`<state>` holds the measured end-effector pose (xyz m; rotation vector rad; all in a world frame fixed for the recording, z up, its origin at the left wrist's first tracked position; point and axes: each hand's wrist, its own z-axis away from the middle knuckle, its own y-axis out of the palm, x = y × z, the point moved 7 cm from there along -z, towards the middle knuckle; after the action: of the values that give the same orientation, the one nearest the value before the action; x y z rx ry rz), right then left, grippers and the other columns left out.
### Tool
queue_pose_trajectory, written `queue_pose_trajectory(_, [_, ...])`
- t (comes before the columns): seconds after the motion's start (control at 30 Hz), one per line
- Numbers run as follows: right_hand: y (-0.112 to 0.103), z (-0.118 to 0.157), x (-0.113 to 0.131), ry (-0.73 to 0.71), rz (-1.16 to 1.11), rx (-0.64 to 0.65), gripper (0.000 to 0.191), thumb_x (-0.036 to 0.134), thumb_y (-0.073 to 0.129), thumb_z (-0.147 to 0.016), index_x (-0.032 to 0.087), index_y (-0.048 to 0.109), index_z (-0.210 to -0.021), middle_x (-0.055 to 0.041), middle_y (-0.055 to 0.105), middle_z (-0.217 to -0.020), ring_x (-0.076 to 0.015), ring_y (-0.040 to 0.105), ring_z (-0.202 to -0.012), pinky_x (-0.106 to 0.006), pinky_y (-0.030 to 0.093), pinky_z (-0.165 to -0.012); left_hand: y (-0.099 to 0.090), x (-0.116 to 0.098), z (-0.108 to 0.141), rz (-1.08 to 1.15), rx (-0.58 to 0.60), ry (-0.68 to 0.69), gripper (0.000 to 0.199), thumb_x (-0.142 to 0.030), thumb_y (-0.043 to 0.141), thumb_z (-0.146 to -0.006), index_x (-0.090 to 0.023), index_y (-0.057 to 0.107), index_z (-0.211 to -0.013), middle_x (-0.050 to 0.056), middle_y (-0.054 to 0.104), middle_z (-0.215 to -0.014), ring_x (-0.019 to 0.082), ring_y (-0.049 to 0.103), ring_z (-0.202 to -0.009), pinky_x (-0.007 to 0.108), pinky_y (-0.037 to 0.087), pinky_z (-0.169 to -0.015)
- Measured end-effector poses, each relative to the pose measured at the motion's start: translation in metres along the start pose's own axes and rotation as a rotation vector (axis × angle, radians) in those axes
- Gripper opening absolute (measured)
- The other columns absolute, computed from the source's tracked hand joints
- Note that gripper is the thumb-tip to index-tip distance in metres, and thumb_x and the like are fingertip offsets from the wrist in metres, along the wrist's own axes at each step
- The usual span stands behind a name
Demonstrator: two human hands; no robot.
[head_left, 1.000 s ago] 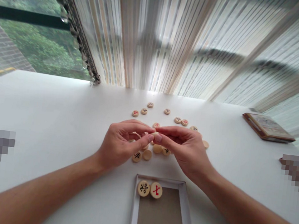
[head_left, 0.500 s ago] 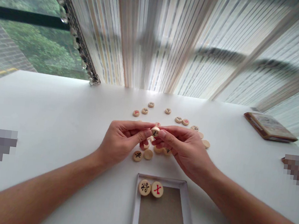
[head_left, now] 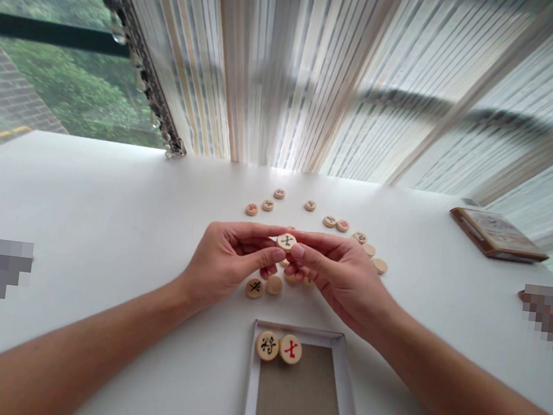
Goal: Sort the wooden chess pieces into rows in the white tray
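Note:
Between the fingertips of both hands is a round wooden piece (head_left: 286,242) with a black character on its face. My left hand (head_left: 231,255) pinches it from the left, and my right hand (head_left: 342,268) from the right. Below them an open shallow box (head_left: 309,336) holds two pieces at its far left corner: one with a black character (head_left: 267,346) and one with a red character (head_left: 291,350). Just in front of my hands lie a black-marked piece (head_left: 254,288) and a blank-faced piece (head_left: 274,285). More pieces are partly hidden behind my fingers.
Several more pieces, among them a red-marked one (head_left: 251,209), are scattered on the white table (head_left: 106,215) beyond my hands. A flat brown box (head_left: 500,234) lies at the back right. Blurred blocks cover things at both side edges. Striped curtains hang behind.
The held piece has tilted so that its marked face shows more fully. Both hands remain almost in place, with the fingers slightly shifted.

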<state>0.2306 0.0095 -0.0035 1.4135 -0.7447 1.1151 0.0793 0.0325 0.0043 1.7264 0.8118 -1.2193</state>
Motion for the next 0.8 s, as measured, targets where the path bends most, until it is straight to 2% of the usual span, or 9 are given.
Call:
queue_pose_trajectory(0.2, [-0.003, 0.000, 0.003, -0.059, 0.068, -0.039, 0.039, 0.029, 0.105, -0.062, 0.017, 0.088, -0.095, -0.0054, 0.081, -0.074, -0.0115, 0.068, -0.059, -0.020, 0.054, -0.055, 0.004, -0.002, 0.001, -0.025, 0.007, 0.018, 0.040, -0.013, 0.101, -0.067, -0.014, 0.087, -0.105, 0.006, 0.084, -0.076, 0.014, 0.077, -0.062, 0.016, 0.063, -0.057])
queue_pose_trajectory(0.47, [-0.007, 0.004, 0.002, -0.065, 0.249, -0.068, 0.037, 0.032, 0.104, -0.063, 0.015, 0.086, -0.091, -0.0041, 0.077, -0.069, -0.0117, 0.064, -0.058, -0.018, 0.049, -0.048, 0.008, -0.008, 0.008, -0.219, 0.047, 0.187, 0.026, -0.010, 0.091, -0.080, -0.016, 0.085, -0.105, 0.005, 0.086, -0.087, 0.014, 0.083, -0.075, 0.017, 0.067, -0.074])
queue_pose_trajectory(0.6, [-0.006, 0.005, 0.003, -0.063, 0.266, -0.069, 0.034, 0.037, 0.104, -0.062, 0.015, 0.084, -0.079, -0.0031, 0.074, -0.065, -0.0105, 0.061, -0.056, -0.018, 0.047, -0.048, 0.010, -0.013, 0.010, -0.335, 0.063, 0.271, 0.024, -0.008, 0.087, -0.084, -0.015, 0.083, -0.107, 0.005, 0.086, -0.091, 0.015, 0.083, -0.079, 0.016, 0.067, -0.074])
queue_pose_trajectory(0.8, [-0.002, 0.006, 0.009, -0.090, 0.329, -0.066, 0.034, 0.045, 0.100, -0.069, 0.016, 0.085, -0.078, -0.0031, 0.072, -0.063, -0.0094, 0.059, -0.054, -0.019, 0.045, -0.049, 0.013, -0.020, 0.013, -0.420, 0.074, 0.366, 0.021, -0.007, 0.085, -0.085, -0.014, 0.082, -0.105, 0.006, 0.086, -0.091, 0.015, 0.083, -0.079, 0.018, 0.068, -0.074])
